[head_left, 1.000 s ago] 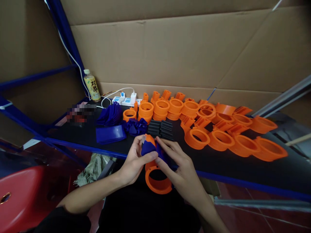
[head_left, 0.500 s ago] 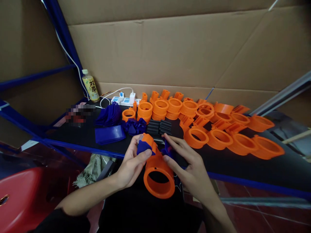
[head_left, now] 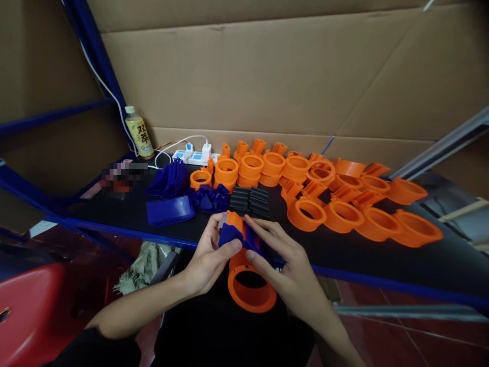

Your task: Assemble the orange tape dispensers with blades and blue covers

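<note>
Both hands hold one orange ring-shaped plastic part just in front of the table's near edge. My left hand grips its upper end, with the thumb pressing a small blue piece against it. My right hand wraps the part's right side, fingers pressed on a second blue piece there. The part's open end faces me.
On the black table lie many orange ring parts, black blocks, blue flat pieces and blue small parts. A drink bottle and a power strip stand at the back left. A red stool is at my left. Cardboard walls stand behind.
The right hand drew apart from the left half a second ago, then closed back in against the blue pieces. The orange part tipped up and back down.
</note>
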Demonstrator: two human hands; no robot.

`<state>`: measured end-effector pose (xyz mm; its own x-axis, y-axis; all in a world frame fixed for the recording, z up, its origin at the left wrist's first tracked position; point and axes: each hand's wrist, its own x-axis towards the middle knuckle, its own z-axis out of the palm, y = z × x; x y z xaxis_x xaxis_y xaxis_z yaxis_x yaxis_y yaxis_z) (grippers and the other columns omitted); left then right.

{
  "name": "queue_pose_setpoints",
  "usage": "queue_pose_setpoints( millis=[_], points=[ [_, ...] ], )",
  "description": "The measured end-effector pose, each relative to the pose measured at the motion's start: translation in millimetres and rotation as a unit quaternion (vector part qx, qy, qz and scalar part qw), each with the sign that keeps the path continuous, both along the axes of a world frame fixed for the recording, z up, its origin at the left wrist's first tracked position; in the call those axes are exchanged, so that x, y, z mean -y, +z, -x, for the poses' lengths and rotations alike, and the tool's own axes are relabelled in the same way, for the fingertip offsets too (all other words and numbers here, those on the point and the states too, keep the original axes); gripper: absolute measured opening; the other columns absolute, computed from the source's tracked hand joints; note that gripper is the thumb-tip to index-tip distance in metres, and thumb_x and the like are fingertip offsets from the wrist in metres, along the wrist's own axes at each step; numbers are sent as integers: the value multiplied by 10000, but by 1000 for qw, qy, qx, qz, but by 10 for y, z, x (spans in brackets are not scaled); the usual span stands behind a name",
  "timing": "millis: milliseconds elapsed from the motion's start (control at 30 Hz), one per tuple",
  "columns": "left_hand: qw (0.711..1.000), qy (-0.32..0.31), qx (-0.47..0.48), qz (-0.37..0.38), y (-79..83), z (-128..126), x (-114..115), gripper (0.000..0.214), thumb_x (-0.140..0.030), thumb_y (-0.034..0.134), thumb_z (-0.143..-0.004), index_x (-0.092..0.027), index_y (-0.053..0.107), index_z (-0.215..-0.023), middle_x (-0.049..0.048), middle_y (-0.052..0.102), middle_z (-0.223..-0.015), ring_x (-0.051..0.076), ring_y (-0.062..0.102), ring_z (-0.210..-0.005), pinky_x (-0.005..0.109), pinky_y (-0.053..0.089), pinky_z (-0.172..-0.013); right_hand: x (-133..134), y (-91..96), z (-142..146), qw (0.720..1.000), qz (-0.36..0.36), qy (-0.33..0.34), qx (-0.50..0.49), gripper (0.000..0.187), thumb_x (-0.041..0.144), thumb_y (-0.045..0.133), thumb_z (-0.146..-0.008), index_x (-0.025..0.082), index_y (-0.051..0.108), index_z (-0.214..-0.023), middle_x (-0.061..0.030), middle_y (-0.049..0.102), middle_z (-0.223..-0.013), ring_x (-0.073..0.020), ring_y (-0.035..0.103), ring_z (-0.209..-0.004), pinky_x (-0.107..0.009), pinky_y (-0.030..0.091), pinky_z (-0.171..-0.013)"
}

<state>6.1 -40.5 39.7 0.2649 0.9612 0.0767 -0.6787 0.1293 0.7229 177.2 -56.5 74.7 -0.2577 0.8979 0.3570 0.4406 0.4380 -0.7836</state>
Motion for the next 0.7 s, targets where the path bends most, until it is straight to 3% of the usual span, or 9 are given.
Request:
queue_pose_setpoints(
  millis=[133, 233, 433, 700],
  points=[
    [999, 13, -47, -14, 44, 34, 53, 621, -157, 851, -693, -264, 549, -1224, 6, 615, -1081, 151, 598, -937, 292, 474, -895, 0, 36, -14, 998, 30, 27, -41, 522, 378, 707, -876, 318, 589, -1381, -52, 586, -1370, -243, 551, -1258, -378, 417, -1099],
    [997, 9, -67, -47, 84, 63, 86, 637, -168, 854, -685, -238, 557, -1244, 27, 624, -1083, 173, 599, -961, 297, 483, -887, -19, 24, -22, 989, 82, 33, -115, 434, 392, 685, -891, 322, 641, -1317, -38, 631, -1316, -227, 584, -1203, -333, 458, -1032],
    [992, 2, -82, -97, 61, 108, 111, 719, -177, 890, -613, -242, 587, -1261, 41, 630, -1074, 183, 593, -951, 260, 493, -842, -39, -49, 42, 934, 207, 2, -292, 249, 345, 758, -830, 269, 743, -1066, -23, 720, -1019, -162, 648, -899, -240, 508, -774],
    [989, -11, -77, -126, -43, 188, 113, 749, -217, 909, -583, -272, 611, -1267, 47, 597, -1175, 210, 575, -1062, 261, 483, -914, 4, 12, 65, 889, 253, 24, -381, 220, 312, 855, -725, 217, 742, -888, 14, 623, -785, -83, 514, -676, -173, 414, -606]
  ],
)
